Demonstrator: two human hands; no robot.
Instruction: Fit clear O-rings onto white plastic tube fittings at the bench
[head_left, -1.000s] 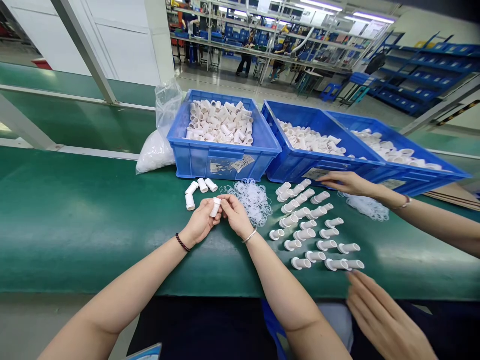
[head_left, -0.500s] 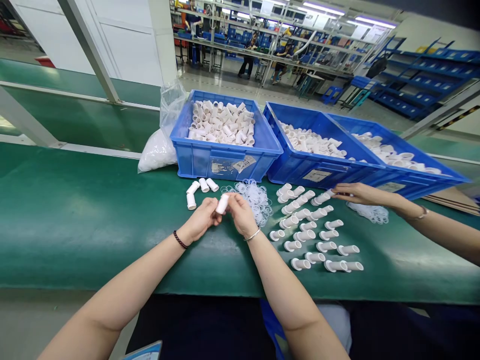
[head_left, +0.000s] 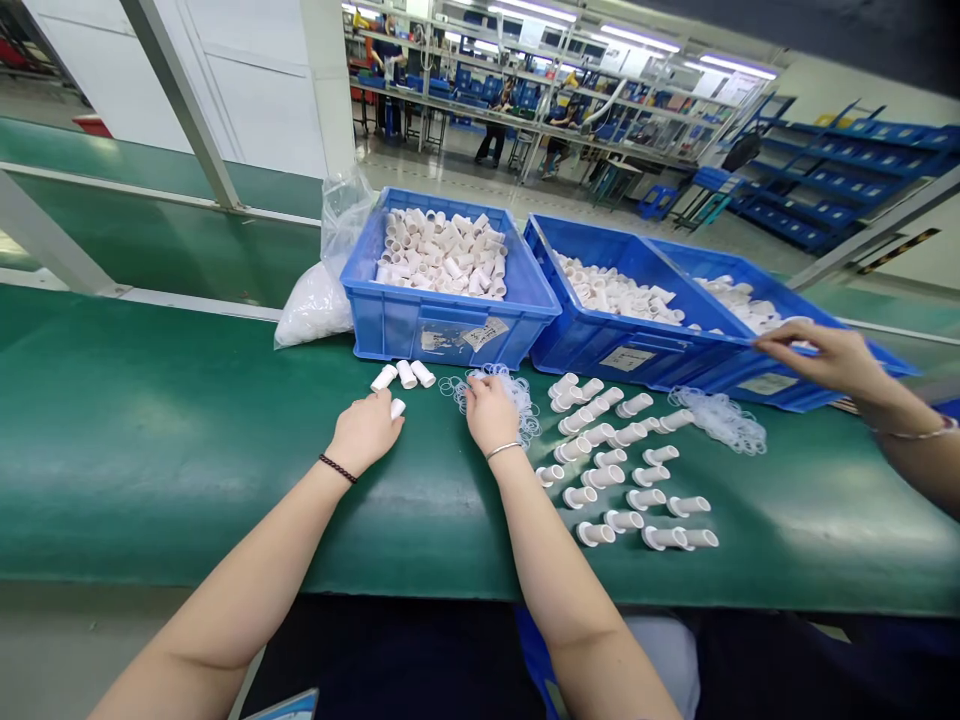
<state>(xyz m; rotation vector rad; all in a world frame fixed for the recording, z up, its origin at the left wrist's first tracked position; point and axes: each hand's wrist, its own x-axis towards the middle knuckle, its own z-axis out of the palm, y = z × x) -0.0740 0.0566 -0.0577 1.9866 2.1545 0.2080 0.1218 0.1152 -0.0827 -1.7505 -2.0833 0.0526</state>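
Note:
My left hand (head_left: 365,435) is closed around a short white plastic pipe fitting (head_left: 398,408), whose end sticks out past the thumb. Just beyond its knuckles, three more white fittings (head_left: 406,375) lie on the green table. My right hand (head_left: 492,415) reaches down into a loose pile of thin clear rings (head_left: 526,412). Its fingers are bent together at the pile's left side; whatever is between the fingertips is hidden. To its right, several white fittings with a flared collar (head_left: 603,476) stand in loose rows.
Blue bins (head_left: 457,335) full of white fittings line the back of the green table (head_left: 187,450). A clear plastic bag (head_left: 315,300) leans at the left bin. On the right, a co-worker's hand (head_left: 832,360) is above a bin's front edge, near a second ring pile (head_left: 720,420).
My hands have parted: the left moved left with a white fitting to the loose fittings, the right went onto the rings. The co-worker's hand moved from the standing fittings to the right bin.

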